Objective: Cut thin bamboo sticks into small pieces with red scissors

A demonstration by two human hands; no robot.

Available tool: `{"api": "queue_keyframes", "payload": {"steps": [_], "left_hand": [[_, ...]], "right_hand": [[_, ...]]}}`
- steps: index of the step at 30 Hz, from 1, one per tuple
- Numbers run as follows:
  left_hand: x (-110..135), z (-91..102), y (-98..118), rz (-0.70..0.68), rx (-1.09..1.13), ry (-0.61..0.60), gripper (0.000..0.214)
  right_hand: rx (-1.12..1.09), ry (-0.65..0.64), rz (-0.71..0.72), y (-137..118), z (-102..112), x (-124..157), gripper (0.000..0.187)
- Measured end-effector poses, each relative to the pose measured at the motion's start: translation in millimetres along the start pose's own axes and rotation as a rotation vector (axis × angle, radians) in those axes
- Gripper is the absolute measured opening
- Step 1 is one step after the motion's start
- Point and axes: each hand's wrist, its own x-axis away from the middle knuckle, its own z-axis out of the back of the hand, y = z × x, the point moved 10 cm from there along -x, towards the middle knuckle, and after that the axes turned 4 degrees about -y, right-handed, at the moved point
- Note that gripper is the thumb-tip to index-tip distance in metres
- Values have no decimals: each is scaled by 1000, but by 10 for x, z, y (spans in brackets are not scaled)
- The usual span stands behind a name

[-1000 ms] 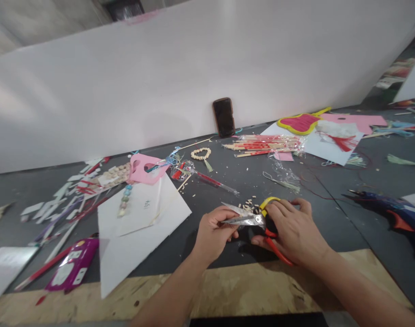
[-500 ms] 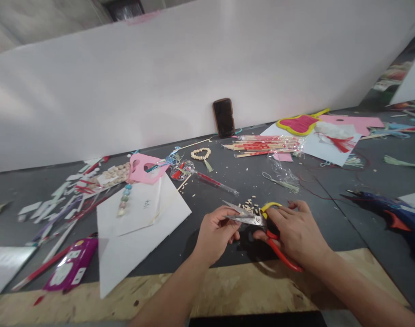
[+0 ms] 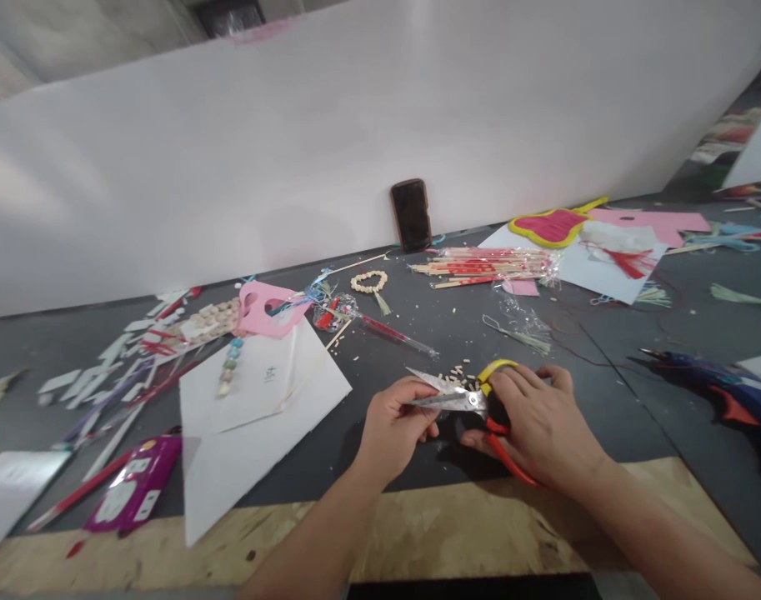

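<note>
My right hand is closed around the scissors, which have one yellow and one red handle. Their blades are parted and point left, toward my left hand. The left hand's thumb and fingers are pinched together right at the lower blade. Whatever lies between them is hidden by the fingers and blades. Just behind the scissors, small cut pale stick pieces are scattered on the dark tabletop.
A hot glue gun lies to the right. Behind are wrapped sticks, a bead bracelet and a phone leaning on the white board. White sheets, a pink mask and a purple packet occupy the left.
The scissors have shifted slightly left, and the red handle has swung a little up and left with my right hand. My left hand keeps its pinch in nearly the same place.
</note>
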Motion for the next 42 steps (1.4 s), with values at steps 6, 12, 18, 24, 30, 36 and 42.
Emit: {"api": "queue_keyframes", "payload": {"steps": [6,12,18,24,30,36,42], "left_hand": [[-13,-14,-36,20,0,-16,4],[-6,-31,-54,50,12,-19,5],[-4,-34,-47,22,67,-12,13],[-7,-21,12,8,-2,-19,8],[9,-62,79,-6,-59,-68,11],[1,-98,-33,62,1,-95,10],[15,-104,-69,71,35,-80,23]], "right_hand": [[19,-11,-4,25,-31,2,36],[17,7,48,-6,-3,12,29],[24,-9,69,-36,-7,25,28],[1,2,41,-22,2,6,29],[-18,-16,24,-25,-1,-5,38],[-20,13,57,-7,10,0,30],[-4,-11,75,-25,11,-4,25]]}}
